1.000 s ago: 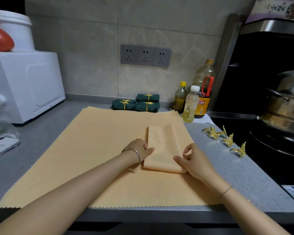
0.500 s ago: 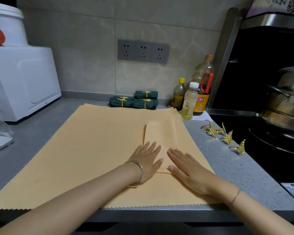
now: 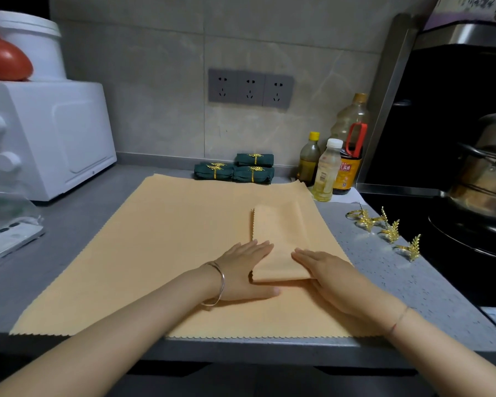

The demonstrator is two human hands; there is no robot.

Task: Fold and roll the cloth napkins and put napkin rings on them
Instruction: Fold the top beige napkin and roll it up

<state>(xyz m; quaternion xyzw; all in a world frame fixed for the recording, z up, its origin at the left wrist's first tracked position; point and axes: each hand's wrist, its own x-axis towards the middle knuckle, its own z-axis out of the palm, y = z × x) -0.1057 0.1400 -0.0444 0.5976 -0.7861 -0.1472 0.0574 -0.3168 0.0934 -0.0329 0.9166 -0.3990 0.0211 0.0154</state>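
The left hand (image 3: pixel 246 270) and right hand (image 3: pixel 330 276) lie flat, fingers straight, touching the near end of the folded napkin (image 3: pixel 278 239) on the big cloth (image 3: pixel 155 253). Rolling probably goes best started tight from that end, with the 2 side edges kept level.

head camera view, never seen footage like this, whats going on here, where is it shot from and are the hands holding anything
There is no machine here. A person wears a camera on the head, so this one view looks forward and down over their own arms. The left hand and right hand lie flat, fingers straight, against the near end of a folded orange napkin; neither grips it. That napkin rests on a large orange cloth spread over the grey counter. At the back lie three green rolled napkins, already ringed in gold. Loose gold napkin rings wait on the right. Bottles stand near the wall.
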